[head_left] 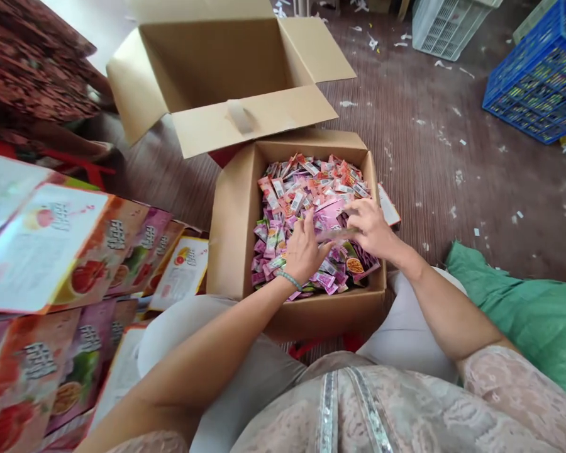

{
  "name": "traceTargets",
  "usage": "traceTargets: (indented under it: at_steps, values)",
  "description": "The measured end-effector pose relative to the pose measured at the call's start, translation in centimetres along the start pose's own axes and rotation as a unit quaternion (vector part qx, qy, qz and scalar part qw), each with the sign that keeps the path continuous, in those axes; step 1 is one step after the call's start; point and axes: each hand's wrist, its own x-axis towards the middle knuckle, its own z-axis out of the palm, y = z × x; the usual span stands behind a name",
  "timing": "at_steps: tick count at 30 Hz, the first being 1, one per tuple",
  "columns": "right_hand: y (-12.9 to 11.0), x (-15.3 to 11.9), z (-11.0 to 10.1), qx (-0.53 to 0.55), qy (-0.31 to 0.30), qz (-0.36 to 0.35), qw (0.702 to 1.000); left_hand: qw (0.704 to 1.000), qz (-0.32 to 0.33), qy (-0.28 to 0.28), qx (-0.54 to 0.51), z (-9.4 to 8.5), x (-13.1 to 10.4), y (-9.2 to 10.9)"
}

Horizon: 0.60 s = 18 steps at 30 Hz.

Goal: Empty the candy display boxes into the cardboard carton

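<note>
The sachets point(311, 207) under the left hand point(303, 251) and right hand point(370, 228) are hidden, their print too small to read, while the blue crate point(540, 78) at two o'clock and flat cartons point(42, 251) at nine o'clock run off the edges.

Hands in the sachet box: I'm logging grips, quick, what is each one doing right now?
Left hand: open, palm down on the sachets in the box.
Right hand: fingers bent over the sachets; whether it grips one cannot be told.
</note>
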Motion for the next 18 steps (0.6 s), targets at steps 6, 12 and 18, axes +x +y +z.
traceTargets:
  at_steps: [6, 12, 18]
  values:
    - [4.1, 1.6, 0.4, 0.083, 0.146, 0.162, 0.972, 0.884, 0.356, -0.158, 0.259, 2.4, 0.1, 2.2]
    - [4.0, 2.7, -0.5, 0.161, 0.134, 0.239, 0.948, 0.806, 0.426, -0.264, 0.315, 3.7, 3.3, 5.4]
    - [3.4, 2.6, -2.7, 0.369, 0.082, 0.185, 0.907, 0.915, 0.299, -0.269, 0.036, -4.4, 5.5, 8.0]
